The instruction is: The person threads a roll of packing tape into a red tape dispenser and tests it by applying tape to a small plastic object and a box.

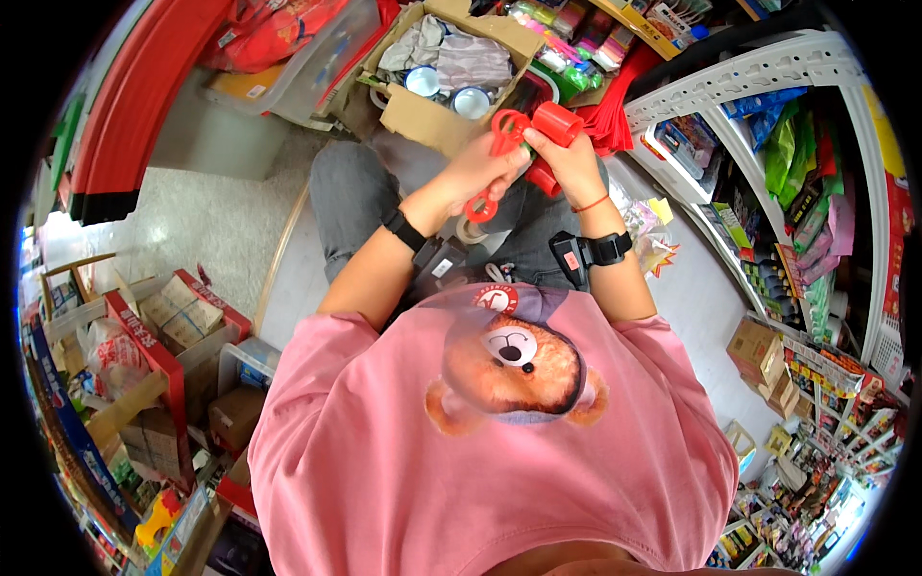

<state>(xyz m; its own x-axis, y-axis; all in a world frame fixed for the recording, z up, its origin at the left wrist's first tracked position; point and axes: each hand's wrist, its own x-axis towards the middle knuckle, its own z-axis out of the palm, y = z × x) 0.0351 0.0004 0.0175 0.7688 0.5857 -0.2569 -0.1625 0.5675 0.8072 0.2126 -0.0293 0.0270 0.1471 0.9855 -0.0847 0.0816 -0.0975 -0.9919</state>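
Two hands [480, 173], two black wrist straps [403, 231] (one apiece), two blue-rimmed cups [471, 103] — and one red bracelet [592, 204].

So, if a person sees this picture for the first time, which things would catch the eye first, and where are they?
Probably the large bear print on the pink shirt, filling the lower middle. Next come the bright red pieces held in the left hand and right hand, upper centre. Beyond them, an open cardboard box holds two pale round containers.
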